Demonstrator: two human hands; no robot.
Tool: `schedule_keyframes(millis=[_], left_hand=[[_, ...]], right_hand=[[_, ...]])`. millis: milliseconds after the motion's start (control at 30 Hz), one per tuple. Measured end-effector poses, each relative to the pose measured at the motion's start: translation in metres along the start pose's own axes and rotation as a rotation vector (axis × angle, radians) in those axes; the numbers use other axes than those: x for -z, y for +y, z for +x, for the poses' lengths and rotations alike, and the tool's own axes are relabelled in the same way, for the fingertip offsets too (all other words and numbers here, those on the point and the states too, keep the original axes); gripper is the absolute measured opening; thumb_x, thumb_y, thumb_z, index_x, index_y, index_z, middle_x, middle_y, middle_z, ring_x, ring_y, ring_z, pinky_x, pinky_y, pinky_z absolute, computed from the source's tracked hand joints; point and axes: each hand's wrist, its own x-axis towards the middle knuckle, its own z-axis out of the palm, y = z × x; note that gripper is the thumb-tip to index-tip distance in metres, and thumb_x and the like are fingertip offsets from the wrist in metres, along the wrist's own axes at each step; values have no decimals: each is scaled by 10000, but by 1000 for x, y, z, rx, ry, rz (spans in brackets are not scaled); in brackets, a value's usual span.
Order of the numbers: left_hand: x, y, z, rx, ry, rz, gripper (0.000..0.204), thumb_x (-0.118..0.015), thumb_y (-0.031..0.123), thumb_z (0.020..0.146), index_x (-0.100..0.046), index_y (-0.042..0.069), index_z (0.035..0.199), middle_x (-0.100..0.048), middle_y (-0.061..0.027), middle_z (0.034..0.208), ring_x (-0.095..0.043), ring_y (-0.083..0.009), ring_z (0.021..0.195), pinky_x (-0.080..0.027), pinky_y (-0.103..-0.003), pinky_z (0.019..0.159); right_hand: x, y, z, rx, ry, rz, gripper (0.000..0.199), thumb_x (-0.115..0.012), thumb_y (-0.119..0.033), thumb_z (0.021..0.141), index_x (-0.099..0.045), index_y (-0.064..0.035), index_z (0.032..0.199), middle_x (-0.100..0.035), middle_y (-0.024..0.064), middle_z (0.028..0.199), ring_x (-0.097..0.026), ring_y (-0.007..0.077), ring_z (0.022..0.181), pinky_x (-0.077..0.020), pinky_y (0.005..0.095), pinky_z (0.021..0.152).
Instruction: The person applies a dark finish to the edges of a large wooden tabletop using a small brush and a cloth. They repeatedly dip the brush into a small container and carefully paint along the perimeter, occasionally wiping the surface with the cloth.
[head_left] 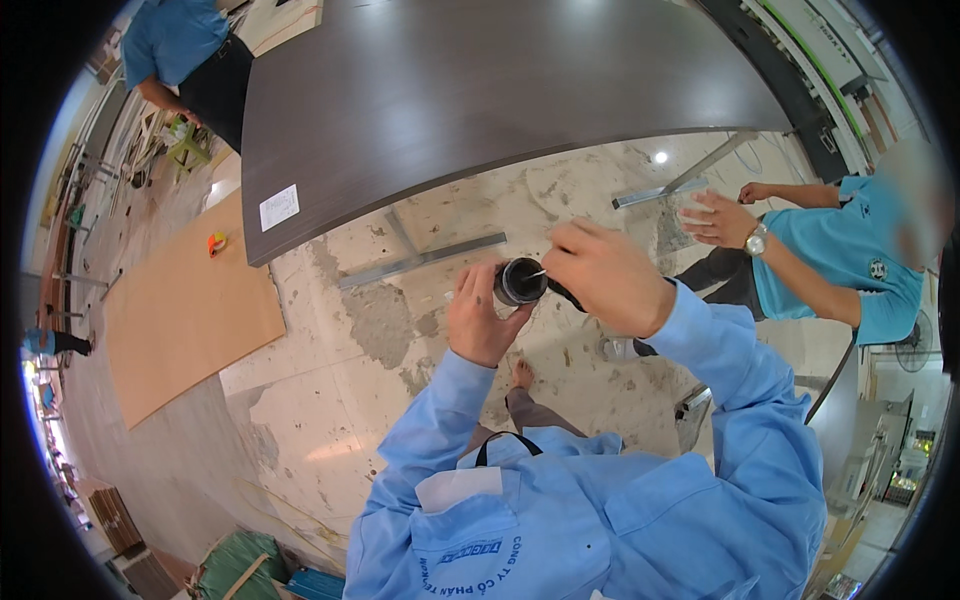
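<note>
My left hand [480, 318] is wrapped round a small dark open jar [520, 282], its mouth turned up toward me. Inside, the jar looks dark; its contents cannot be made out. My right hand [608, 275] is closed just to the right of the jar, slightly blurred. From its fingers a thin pale stick [537, 273] reaches over the jar's rim into the mouth. Under those fingers shows part of a dark cap-like piece [566, 294]; whether it is joined to the stick I cannot tell.
Ahead stands a large dark-brown table [500, 75] bearing a white label [279, 207]. A tan board [190, 310] with an orange tape roll [217, 243] lies left. One person [825, 255] stands close on the right, hands raised; another [190, 60] is far left. Metal legs [425, 260] stand under the table.
</note>
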Motion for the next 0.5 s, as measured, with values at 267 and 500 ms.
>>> schedule_keyframes(millis=[267,500], left_hand=[[12,-1,-4,17,37,-62,606,-944,128,702,-666,69,1238,-723,-98,1165,-681,-316,1077,-558,-428,937],[25,-5,-4,-34,60,-54,602,-930,116,712,-643,68,1239,-704,-118,1169,-654,-352,1097,-539,-442,959]], right_hand=[[5,-11,14,13,-35,-57,74,-733,-61,830,-682,-72,883,-605,72,951,-649,287,955,-561,414,751],[11,-30,25,-15,-109,-147,93,-726,-60,792,-679,-87,868,-604,68,949,-659,285,965,-578,404,762]])
